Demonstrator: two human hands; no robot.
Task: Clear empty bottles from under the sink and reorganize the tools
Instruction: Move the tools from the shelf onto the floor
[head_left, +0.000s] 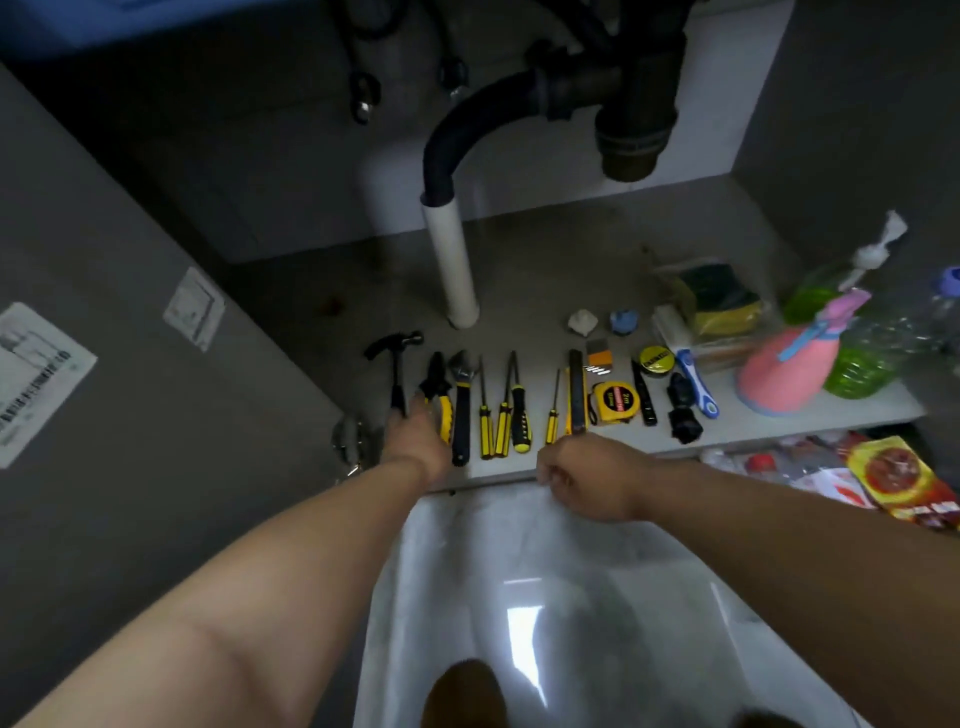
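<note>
Under a kitchen sink, tools lie in a tidy row along the front of the cabinet floor (545, 249), at the centre of the frame: a hammer (397, 364), pliers (434, 387), an adjustable wrench (461, 410), yellow-and-black screwdrivers (501, 415) and a yellow tape measure (612, 402). The left hand (415, 441) reaches in from the lower left and rests over the handle ends of the hammer and pliers; whether its fingers close on either cannot be told. The right hand (582, 475), at the cabinet's front edge just right of centre, pinches the rim of a white plastic bag (519, 571) that hangs open across the bottom of the frame. At the right end of the cabinet floor stand a pink spray bottle (789, 369) and, touching it, a clear plastic bottle (893, 332) tinted green, with packed sponges (722, 301) just behind the tools. A white drain pipe (452, 265) rises behind the tool row into a black hose (467, 119).
</note>
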